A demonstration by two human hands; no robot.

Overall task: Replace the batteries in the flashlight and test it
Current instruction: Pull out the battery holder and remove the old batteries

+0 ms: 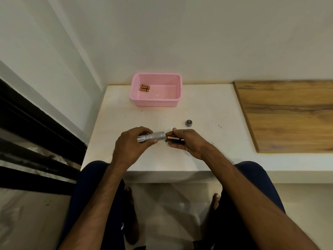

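My left hand (128,144) grips a silver flashlight (156,136) lying sideways, its head toward the left and its open tail end toward the right. My right hand (187,141) holds a black battery holder (173,139) with an orange-marked battery in it, right at the flashlight's open end. The flashlight's grey tail cap (188,123) stands alone on the white table, to the right of and beyond my hands. Copper-coloured batteries (144,88) lie in the back left corner of a pink basket (175,102).
The pink basket stands at the back of the white table (216,150), near the wall. A wooden board (288,114) covers the surface to the right. A dark window frame runs along the left. My knees and bare feet show below the table's front edge.
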